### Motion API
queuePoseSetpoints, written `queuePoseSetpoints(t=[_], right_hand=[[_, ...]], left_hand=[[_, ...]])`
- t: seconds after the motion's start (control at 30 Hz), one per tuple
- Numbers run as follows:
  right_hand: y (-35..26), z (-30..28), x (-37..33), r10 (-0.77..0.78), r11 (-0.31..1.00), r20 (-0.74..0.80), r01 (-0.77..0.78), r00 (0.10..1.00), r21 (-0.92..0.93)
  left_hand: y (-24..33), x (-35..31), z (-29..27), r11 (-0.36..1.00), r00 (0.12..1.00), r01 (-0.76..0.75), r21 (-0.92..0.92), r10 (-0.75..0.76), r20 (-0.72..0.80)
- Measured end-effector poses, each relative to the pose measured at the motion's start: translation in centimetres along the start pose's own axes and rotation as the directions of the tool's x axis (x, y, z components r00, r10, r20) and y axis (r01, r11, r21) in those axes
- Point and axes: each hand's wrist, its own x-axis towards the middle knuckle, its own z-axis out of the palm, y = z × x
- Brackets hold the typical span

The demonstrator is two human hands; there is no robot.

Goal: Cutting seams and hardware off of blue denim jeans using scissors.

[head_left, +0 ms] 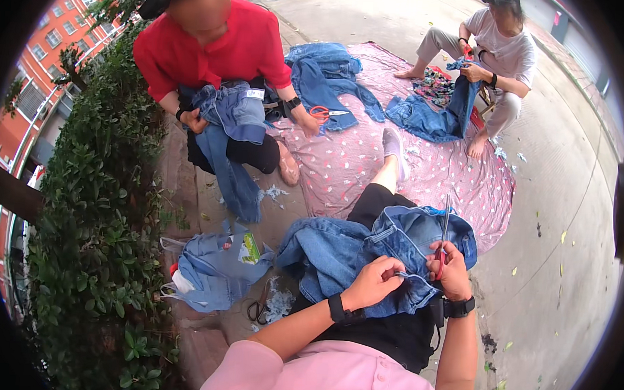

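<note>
Blue denim jeans (331, 247) lie across my lap, their waistband gathered up in front of me. My left hand (374, 283) pinches the edge of the denim near the waistband. In my right hand (452, 272) I grip red-handled scissors (445, 230), fingers wrapped round the handles and the blades pointing up and away from me. The blades stand beside the open waist of the jeans; whether they touch cloth I cannot tell. Both hands are close together over my lap.
A pink patterned cloth (429, 178) covers the ground ahead. At far left a person in red (213, 61) holds jeans near orange scissors (326, 113); at far right another person (499, 50) works on jeans. A denim bag (216, 271), dark scissors (258, 306) and scraps (281, 300) lie left, beside a hedge (91, 208).
</note>
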Motion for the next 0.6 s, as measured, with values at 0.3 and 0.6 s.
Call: queuePoseSetpoints(t=[0.3, 0.6], right_hand=[[0.2, 0.3, -0.7, -0.056, 0.998, -0.008, 0.056, 0.998, -0.014], [2.4, -0.5, -1.4, -0.139, 0.990, -0.015, 0.138, 0.990, -0.039]], left_hand=[[0.7, 2.0, 0.1, 0.981, 0.999, -0.045, 0.188, 0.049, -0.013], [-1.0, 3.2, 1.0, 0.969, 0.983, 0.168, 0.183, -0.178, 0.037]])
